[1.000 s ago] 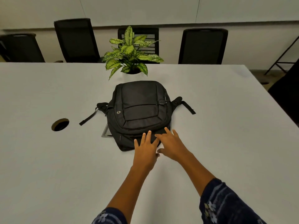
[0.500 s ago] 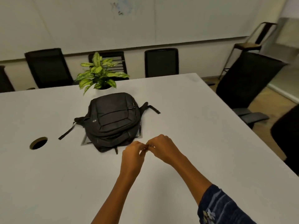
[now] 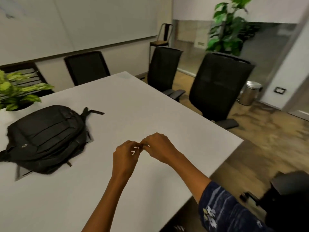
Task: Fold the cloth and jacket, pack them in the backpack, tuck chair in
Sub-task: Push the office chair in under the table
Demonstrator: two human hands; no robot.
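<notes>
White table [image 3: 150, 104]: backpack [image 3: 45, 139] left of fingers [image 3: 133, 146]

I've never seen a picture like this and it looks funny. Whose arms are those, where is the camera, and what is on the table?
The camera sits on a person's head and looks forward and down, so you see that person's own two arms reaching out from the bottom of the picture. There is no robot here.

The left hand and the right hand meet above the white table, fingers curled, fingertips touching. They may be pinching something tiny between them, but it is too small and blurry to tell what.

On the table, to the left, lies a black backpack, flat and apparently zipped up. Behind it stands a leafy potted plant. Neither hand touches the backpack.

Around the table are black office chairs. A small metal bin stands on the floor by the wall, and a tall green plant is in the corner.
</notes>
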